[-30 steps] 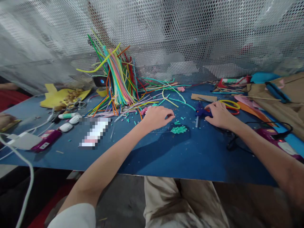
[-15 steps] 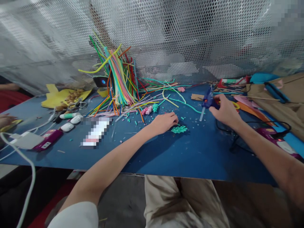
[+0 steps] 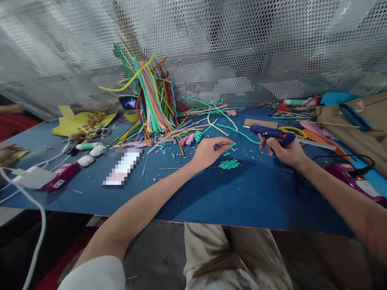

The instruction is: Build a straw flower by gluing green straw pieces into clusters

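Note:
Between thumb and fingertips my left hand (image 3: 211,151) pinches a short green pipe cleaner piece (image 3: 233,144), just above the table. My right hand (image 3: 286,151) grips a blue hot glue gun (image 3: 269,133) by its handle. The nozzle points left, toward my left hand but apart from it, and a clear glue stick (image 3: 317,144) sticks out at the back. A green leaf sprig of pipe cleaner pieces (image 3: 229,164) lies on the table below my left fingers. Several loose green bits lie between it and my left hand.
A dense upright bundle of coloured pipe cleaners (image 3: 154,96) stands at the back left. Nearer are a phone with a blurred screen (image 3: 122,168) and a purple power bank (image 3: 62,177) with white cables. Cardboard (image 3: 338,117) and a black cord (image 3: 317,155) lie right. Another person's hand (image 3: 9,153) shows far left.
My left hand has lifted from the table with a green pipe cleaner piece. My right hand has turned the glue gun from standing with its glue stick downward to lying level, nozzle left.

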Motion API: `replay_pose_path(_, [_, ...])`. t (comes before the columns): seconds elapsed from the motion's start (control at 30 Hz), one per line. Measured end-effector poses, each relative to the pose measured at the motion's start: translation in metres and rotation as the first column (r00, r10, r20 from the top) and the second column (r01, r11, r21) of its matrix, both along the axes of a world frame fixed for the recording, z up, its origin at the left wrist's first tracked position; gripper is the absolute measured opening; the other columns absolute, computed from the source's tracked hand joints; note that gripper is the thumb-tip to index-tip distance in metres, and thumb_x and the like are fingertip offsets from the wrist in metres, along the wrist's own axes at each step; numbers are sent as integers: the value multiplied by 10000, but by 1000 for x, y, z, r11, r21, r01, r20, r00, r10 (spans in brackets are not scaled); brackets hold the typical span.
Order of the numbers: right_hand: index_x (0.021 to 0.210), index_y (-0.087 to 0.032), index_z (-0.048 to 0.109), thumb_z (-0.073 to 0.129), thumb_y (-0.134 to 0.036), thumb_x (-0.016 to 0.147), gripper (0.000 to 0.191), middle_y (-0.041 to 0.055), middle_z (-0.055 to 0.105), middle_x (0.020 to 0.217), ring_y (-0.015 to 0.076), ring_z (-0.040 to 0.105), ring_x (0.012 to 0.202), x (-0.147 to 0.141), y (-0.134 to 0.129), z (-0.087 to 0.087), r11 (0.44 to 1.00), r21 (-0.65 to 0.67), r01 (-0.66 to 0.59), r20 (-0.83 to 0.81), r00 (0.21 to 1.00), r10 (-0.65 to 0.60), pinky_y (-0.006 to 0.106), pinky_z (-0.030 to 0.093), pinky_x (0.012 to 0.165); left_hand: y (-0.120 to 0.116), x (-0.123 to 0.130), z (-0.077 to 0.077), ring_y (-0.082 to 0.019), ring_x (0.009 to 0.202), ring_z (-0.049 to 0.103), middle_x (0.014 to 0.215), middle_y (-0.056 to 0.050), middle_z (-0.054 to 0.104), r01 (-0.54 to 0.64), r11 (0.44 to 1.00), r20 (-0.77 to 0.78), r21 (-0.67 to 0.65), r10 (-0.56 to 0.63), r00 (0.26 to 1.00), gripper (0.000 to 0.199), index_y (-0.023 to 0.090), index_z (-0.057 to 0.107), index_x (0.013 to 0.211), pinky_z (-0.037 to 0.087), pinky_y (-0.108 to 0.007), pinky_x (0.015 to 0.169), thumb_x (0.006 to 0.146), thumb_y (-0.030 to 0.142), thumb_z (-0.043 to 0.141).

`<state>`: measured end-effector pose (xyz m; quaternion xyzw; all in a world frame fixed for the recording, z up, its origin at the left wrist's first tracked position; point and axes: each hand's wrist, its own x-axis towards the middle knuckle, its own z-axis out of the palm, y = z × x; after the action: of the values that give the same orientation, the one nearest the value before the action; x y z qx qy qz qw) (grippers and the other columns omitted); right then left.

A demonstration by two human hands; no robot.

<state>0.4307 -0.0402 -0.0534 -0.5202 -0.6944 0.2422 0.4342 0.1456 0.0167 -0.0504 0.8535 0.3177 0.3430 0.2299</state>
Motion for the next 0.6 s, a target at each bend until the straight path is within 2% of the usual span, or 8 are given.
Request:
replay_pose_path(0.1, [772,-192,643,467,-663,943,531,72,698,759,150,528,532,2,-2,-2,986,6,-164,-88,983,164,337,475,575,-3,4,-8,-125,761,691,907,-28,771,-7,996,85,-90,15,996,265,197,723,1030,527,-247,674,966,422,599])
replay_pose_path(0.17, [802,-193,642,458,-693,929,548,80,706,777,162,544,549,4,-2,-4,976,3,-219,-124,968,218,348,479,572,-3,7,-14,-128,763,691,894,-46,770,11,983,174,-181,22,985,295,171,698,1034,531,-248,676,958,440,604])
replay_pose_path(0.33, [794,-196,673,493,-638,941,500,74,688,725,187,573,590,4,0,-10,959,9,-282,-123,952,281,358,477,593,4,10,-30,-123,767,678,931,-77,772,152,910,317,-385,-25,948,390,143,676,1042,515,-248,670,925,512,627])
replay_pose_path(0.6, [710,-181,599,429,-598,987,529,56,620,677,151,531,546,0,6,-27,933,-43,-357,-181,921,344,323,425,556,9,10,-32,-83,651,550,895,-59,757,219,845,419,-488,7,908,391,153,709,1023,422,-223,601,875,515,694])
